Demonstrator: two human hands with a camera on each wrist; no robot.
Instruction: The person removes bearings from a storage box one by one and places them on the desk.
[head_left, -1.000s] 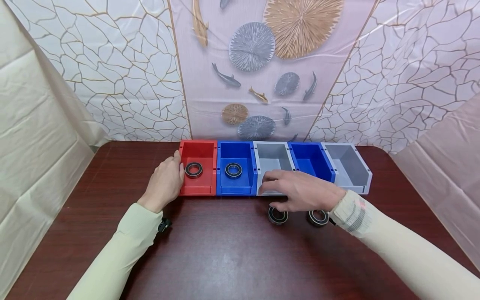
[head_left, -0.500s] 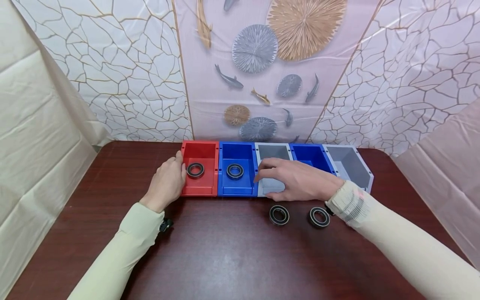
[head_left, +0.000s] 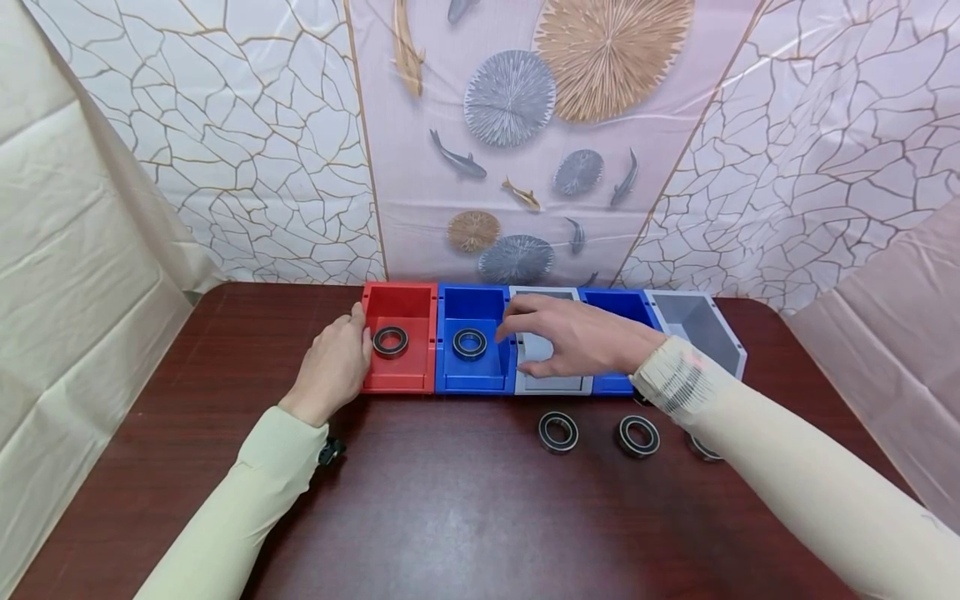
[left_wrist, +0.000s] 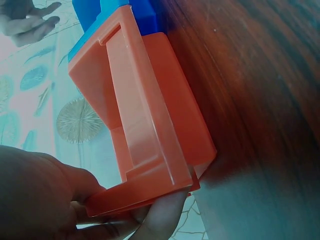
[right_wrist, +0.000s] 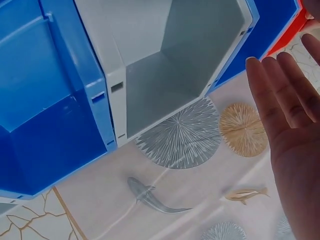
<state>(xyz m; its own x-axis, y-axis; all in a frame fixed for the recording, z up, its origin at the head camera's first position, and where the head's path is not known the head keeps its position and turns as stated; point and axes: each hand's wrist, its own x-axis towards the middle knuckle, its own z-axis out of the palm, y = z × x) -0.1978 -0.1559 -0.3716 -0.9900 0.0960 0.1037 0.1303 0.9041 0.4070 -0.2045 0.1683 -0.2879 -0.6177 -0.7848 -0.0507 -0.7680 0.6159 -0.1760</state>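
My left hand (head_left: 330, 367) grips the left side wall of the red bin (head_left: 401, 381). In the left wrist view the thumb and fingers (left_wrist: 167, 210) lie on either side of that wall. A ball bearing (head_left: 378, 343) lies flat in the red bin. Another bearing (head_left: 458, 347) sits in the blue bin (head_left: 468, 381) beside it. Over the grey bin (head_left: 555, 385) hovers my right hand (head_left: 573, 333), holding nothing, its fingertips reaching to the blue bin's right edge. The right wrist view shows its fingers (right_wrist: 280, 95) loosely extended.
A second blue bin (head_left: 615, 385) and a second grey bin (head_left: 693, 321) finish the row on the right. On the table (head_left: 450, 500) in front lie a bearing (head_left: 558, 449), another bearing (head_left: 638, 452) and a third bearing (head_left: 703, 451) partly under the right sleeve.
My right hand has moved left and away from me, from the bearings on the table to above the grey bin. A third table bearing has come into view. The left hand keeps its grip.
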